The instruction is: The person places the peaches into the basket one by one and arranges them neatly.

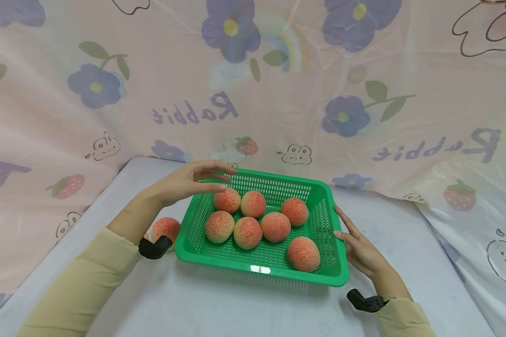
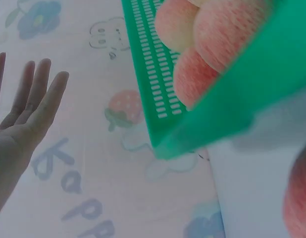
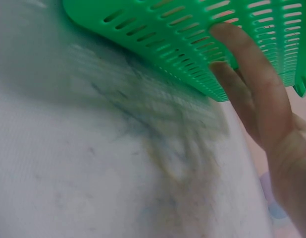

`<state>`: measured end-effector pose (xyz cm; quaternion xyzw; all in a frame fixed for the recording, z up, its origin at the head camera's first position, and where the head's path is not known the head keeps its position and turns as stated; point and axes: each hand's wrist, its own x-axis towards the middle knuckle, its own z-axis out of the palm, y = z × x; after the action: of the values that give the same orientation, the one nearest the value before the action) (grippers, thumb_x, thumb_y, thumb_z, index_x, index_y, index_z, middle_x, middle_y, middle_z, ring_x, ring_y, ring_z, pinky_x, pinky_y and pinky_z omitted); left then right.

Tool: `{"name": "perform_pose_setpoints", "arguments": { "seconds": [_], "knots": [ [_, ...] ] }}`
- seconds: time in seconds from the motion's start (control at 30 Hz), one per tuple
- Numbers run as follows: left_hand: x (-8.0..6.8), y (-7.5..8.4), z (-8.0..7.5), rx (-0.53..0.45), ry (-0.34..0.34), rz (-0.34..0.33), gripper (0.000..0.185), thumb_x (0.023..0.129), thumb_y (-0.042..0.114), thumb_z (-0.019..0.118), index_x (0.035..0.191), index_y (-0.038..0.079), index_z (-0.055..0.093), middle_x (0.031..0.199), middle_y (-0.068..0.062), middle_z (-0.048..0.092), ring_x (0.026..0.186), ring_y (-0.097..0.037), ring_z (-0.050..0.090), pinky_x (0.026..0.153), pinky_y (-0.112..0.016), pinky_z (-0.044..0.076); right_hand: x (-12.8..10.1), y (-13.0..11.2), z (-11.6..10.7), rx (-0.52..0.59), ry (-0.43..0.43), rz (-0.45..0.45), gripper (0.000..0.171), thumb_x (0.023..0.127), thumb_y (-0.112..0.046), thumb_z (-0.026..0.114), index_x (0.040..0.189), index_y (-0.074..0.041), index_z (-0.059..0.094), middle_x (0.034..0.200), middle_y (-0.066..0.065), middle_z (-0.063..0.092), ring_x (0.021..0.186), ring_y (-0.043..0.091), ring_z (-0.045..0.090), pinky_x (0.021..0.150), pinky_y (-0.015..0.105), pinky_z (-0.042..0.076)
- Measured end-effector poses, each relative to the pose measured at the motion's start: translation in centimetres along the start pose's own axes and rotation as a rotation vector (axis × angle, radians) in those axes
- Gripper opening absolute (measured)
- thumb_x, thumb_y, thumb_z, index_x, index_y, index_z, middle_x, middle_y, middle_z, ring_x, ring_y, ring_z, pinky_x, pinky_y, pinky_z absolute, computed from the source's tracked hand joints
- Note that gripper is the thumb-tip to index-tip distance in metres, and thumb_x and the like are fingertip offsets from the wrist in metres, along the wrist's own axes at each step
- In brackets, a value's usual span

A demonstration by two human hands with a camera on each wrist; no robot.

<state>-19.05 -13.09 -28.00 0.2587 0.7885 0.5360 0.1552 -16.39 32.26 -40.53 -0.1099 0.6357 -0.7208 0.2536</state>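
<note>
A green plastic basket (image 1: pixel 261 269) with slotted walls holds several round peaches (image 1: pixel 248 232), pink-red with pale patches. My left hand (image 1: pixel 189 180) is raised at the basket's back left corner, overlapping the rim in the head view. Its fingers (image 2: pixel 41 91) are extended and spread, with nothing in them. On the other side, my right hand (image 1: pixel 364 250) grips the basket's right side. The thumb lies at the rim, and in the right wrist view the fingers (image 3: pixel 262 79) are against the slotted outer wall (image 3: pixel 192 44).
Left of the basket, another peach (image 1: pixel 166 229) lies on the white tabletop (image 1: pixel 152 290), partly hidden by the left wrist's black camera mount (image 1: pixel 155 247). A sliver of a second one shows beside it. A printed cloth (image 1: pixel 278 93) with flowers and rabbits hangs behind the table.
</note>
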Motion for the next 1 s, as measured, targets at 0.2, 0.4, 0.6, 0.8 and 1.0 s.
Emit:
{"name": "perform_pose_setpoints", "arguments": {
  "seconds": [0.2, 0.4, 0.6, 0.8, 1.0],
  "knots": [
    [-1.6, -1.1, -1.0, -0.004, 0.048, -0.038, 0.044, 0.092, 0.027, 0.065, 0.135, 0.02, 0.053, 0.143, -0.001, 0.047, 0.131, -0.025, 0.046, 0.107, -0.053, 0.035, -0.1, 0.0, 0.0, -0.011, -0.005, -0.019, 0.069, 0.105, -0.011, 0.034, 0.152, -0.042, -0.005, 0.149, 0.004, 0.012, 0.114, 0.007, 0.057, 0.088, 0.03, 0.052],
    [-3.3, -2.2, -1.6, 0.004, 0.106, -0.079, 0.045, 0.093, 0.029, 0.063, 0.136, 0.019, 0.052, 0.143, -0.002, 0.048, 0.133, -0.024, 0.044, 0.108, -0.055, 0.034, -0.1, -0.3, 0.1, 0.006, -0.017, -0.011, 0.07, 0.105, -0.011, 0.035, 0.152, -0.044, -0.004, 0.155, 0.013, -0.017, 0.117, 0.002, 0.052, 0.091, 0.026, 0.05],
    [-4.7, -3.3, -1.9, -0.009, 0.15, -0.091, 0.043, 0.094, 0.029, 0.062, 0.135, 0.017, 0.052, 0.143, -0.011, 0.048, 0.133, -0.03, 0.043, 0.107, -0.057, 0.034, -0.1, -0.2, 0.1, 0.012, -0.013, -0.014, 0.069, 0.105, -0.01, 0.034, 0.152, -0.046, -0.002, 0.15, 0.005, 0.012, 0.114, 0.007, 0.056, 0.088, 0.03, 0.053],
    [-6.1, -4.5, -1.8, 0.022, 0.242, -0.163, 0.043, 0.095, 0.035, 0.061, 0.133, 0.016, 0.053, 0.142, -0.007, 0.049, 0.133, -0.028, 0.044, 0.107, -0.061, 0.03, 0.0, -0.2, 0.1, 0.01, -0.003, -0.012, 0.069, 0.105, -0.01, 0.035, 0.151, -0.046, -0.001, 0.147, 0.001, 0.019, 0.113, 0.009, 0.057, 0.088, 0.031, 0.053],
    [-7.1, -5.6, -1.5, 0.026, 0.307, -0.237, 0.048, 0.093, 0.041, 0.061, 0.133, 0.017, 0.052, 0.142, -0.006, 0.049, 0.133, -0.029, 0.041, 0.108, -0.063, 0.026, 0.0, -0.2, 0.1, 0.003, 0.007, 0.006, 0.07, 0.105, -0.011, 0.036, 0.151, -0.046, -0.003, 0.155, 0.013, -0.004, 0.116, 0.006, 0.053, 0.09, 0.029, 0.051]
  ]
}}
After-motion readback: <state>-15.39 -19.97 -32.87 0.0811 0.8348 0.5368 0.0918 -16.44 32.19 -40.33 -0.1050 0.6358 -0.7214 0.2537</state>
